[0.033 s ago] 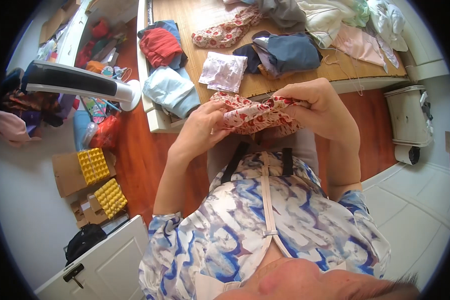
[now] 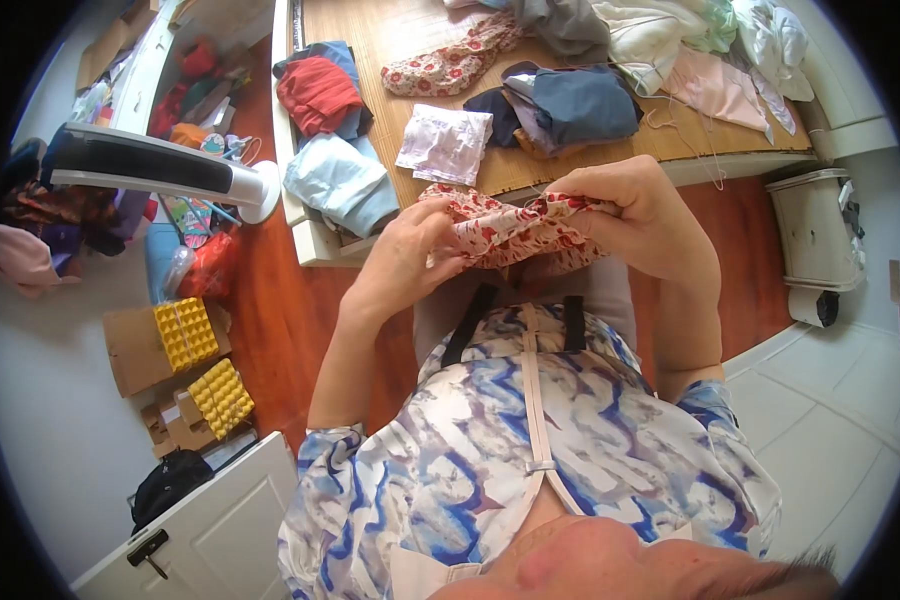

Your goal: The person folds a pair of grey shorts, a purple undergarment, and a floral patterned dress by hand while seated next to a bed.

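A red-and-cream floral cloth (image 2: 515, 232) hangs bunched between my two hands, over my lap and just short of the table's edge. On its left end, my left hand (image 2: 410, 250) is closed, with the fingers curled over the fabric. Thumb and fingers of my right hand (image 2: 625, 210) pinch the gathered right end. Whether a needle or thread is in that pinch is too small to tell. Beyond my hands, a folded pale lilac cloth (image 2: 444, 143) lies on the wooden table (image 2: 395, 120), and another floral cloth (image 2: 440, 72) is farther back.
Folded clothes in red (image 2: 318, 98), light blue (image 2: 338, 185) and dark blue-grey (image 2: 585, 105) rest on the table. Loose pale garments (image 2: 660, 50) pile at the back right. A white lamp-like arm (image 2: 160, 165) stands left. Yellow egg trays (image 2: 186, 332) and a white bin (image 2: 818, 230) flank me.
My left hand has shifted very slightly to the right along the floral cloth. My right hand stays in place, still pinching its end.
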Demonstrator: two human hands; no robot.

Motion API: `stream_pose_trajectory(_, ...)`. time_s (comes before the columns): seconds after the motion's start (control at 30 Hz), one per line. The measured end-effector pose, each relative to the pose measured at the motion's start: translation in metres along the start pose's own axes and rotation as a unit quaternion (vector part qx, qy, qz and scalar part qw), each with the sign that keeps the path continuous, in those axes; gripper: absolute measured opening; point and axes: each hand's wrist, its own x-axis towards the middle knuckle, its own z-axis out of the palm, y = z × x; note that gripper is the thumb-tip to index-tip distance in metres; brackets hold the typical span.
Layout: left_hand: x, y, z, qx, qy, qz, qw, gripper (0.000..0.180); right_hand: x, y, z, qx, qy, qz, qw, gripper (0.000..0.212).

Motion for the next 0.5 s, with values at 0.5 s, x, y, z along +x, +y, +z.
stream_pose_trajectory(0.5, 0.027, 0.008, 0.023, -0.193, 0.015, 0.012, 0.981, 0.019, 0.001, 0.012, -0.002, -0.015, 0.002, -0.020, 1.000, 0.012)
